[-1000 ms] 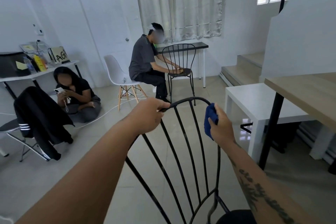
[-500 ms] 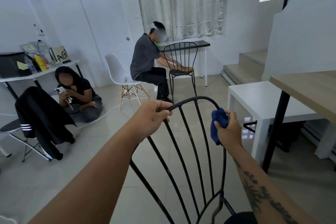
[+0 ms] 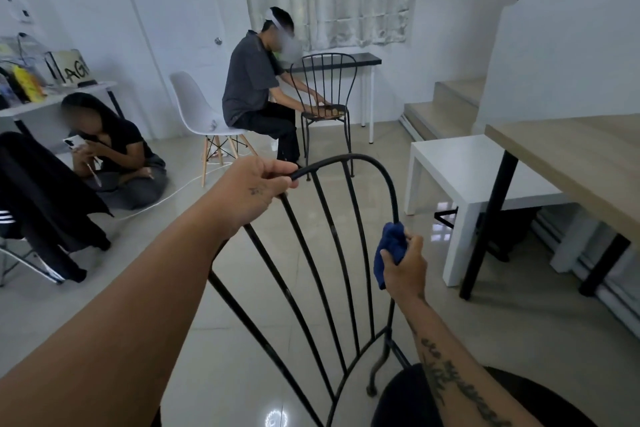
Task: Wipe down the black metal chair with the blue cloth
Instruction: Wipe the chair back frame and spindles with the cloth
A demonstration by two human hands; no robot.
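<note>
black metal chair [image 3: 332,253]: right in front of us, backrest facing us | our left hand [image 3: 254,189]: clenched on the top left curve of that backrest | our right hand [image 3: 403,263]: gripping the blue cloth [image 3: 388,250], bunched around the backrest's right rail, below the top curve | white desk [image 3: 460,163]: beyond the chair, to its right

Black metal chair [image 3: 332,253]: thin wire frame, arched back w/ fanned vertical rods, seen from behind & leaning toward the camera (seat not visible). Blue cloth [image 3: 389,255]: dark blue, bunched up, wrapped around the back's right rail, about halfway down the curve.
</note>
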